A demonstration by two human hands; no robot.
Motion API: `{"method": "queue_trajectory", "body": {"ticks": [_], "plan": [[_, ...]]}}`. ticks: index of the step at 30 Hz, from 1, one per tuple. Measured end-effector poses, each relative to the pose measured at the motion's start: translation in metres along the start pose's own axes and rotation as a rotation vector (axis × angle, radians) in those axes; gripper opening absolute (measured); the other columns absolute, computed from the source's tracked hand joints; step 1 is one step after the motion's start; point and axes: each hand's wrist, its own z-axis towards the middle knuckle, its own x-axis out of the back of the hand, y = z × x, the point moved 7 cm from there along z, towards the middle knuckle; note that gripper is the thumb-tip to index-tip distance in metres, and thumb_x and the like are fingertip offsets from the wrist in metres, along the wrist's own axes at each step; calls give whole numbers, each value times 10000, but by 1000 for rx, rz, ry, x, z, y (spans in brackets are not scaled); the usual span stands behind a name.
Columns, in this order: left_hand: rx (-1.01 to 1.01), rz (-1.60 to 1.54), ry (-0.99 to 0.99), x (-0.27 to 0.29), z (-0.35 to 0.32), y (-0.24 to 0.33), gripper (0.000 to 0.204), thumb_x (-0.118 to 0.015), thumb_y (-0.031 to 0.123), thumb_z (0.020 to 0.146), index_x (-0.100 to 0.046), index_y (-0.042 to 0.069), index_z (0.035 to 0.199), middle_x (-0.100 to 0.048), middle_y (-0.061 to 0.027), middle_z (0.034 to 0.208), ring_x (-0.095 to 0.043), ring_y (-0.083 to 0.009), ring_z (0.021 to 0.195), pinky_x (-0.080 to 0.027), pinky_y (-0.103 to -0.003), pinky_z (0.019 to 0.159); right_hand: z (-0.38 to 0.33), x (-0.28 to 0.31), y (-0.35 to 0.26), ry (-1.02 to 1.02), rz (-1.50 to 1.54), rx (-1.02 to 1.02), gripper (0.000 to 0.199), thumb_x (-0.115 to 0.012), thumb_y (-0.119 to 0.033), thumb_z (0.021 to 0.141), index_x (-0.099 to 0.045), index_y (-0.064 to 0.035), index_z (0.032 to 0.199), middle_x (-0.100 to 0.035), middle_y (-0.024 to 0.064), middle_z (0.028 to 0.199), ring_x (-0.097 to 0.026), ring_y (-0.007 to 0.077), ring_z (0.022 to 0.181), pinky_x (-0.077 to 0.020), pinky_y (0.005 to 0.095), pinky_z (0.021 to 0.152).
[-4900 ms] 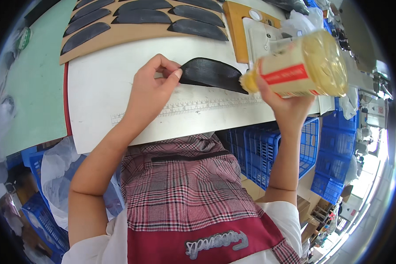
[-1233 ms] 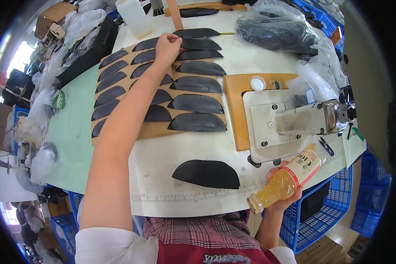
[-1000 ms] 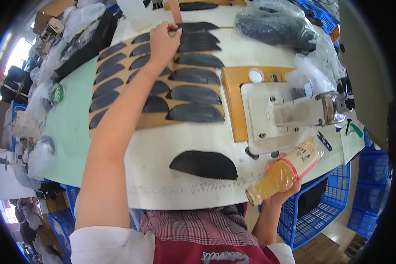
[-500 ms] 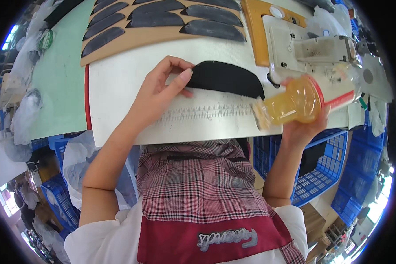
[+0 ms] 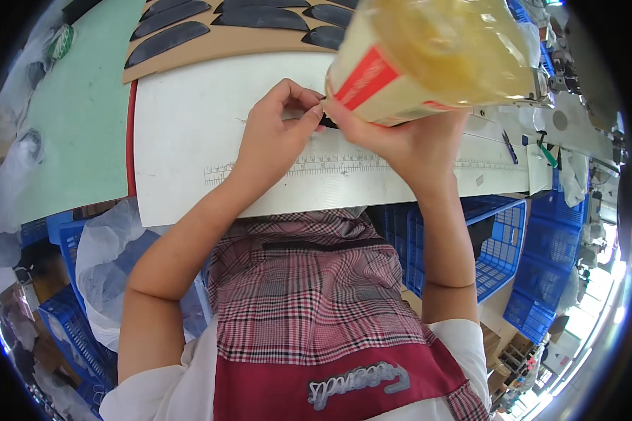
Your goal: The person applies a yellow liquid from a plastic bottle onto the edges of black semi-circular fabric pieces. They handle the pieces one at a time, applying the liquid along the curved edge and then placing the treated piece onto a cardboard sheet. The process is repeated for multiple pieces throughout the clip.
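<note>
Two hands meet over the white worktop (image 5: 182, 126), the left hand (image 5: 277, 133) pinching the near end of a thin black piece (image 5: 328, 121) between thumb and fingers, the right hand (image 5: 414, 144) wrapped around a labelled bottle of yellow liquid (image 5: 407, 63). The bottle is tipped base-up toward the camera, its mouth out of sight, and it covers most of the black piece; whether that lies flat or is lifted, I cannot tell. The fingertip pinch at one end probably steadies the piece while leaving the rest of its face uncovered by the left hand — the full-palm grip suits the bottle's bulk. Beyond, curved black pieces (image 5: 167, 42) sit spaced in rows on a cardboard sheet (image 5: 253, 42), likely so that they do not stick or overlap.

The printed ruler scale (image 5: 330, 165) runs along the near side, between the hands and the worktop's edge. A strip of white surface separates the hands from the cardboard, and more stretches left to the red border (image 5: 131, 140). Rightward, the bottle crowds the view; thread snips (image 5: 510, 147) lie past the right wrist, well apart from it.
</note>
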Motion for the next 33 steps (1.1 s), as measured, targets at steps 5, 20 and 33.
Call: {"method": "queue_trajectory", "body": {"ticks": [5,20,33], "plan": [[11,137,5,-1,-1,8,83,-533,16,793,-485,-52,801,-563,-131,882,-565,-157,795,-525,-252,680,-14,-2,4,-108,-148,136,575,-791,-381,541,-582,-51,963,-645,62,800,-631,199,637,-501,290,572],[-10,-14,-7,-3,4,-5,76,-527,9,792,-476,-44,775,-549,-140,928,-554,-147,792,-525,-255,687,-52,134,53,270,-232,-401,326,-751,-149,633,-610,28,867,-633,81,806,-609,130,708,-486,249,640],[18,-24,-14,-5,1,-4,56,-517,-3,804,-471,-31,788,-521,-126,943,-523,-137,846,-515,-261,701,-3,33,25,-25,-70,-78,440,-788,-261,568,-608,-4,877,-641,71,747,-627,144,636,-496,258,599]]}}
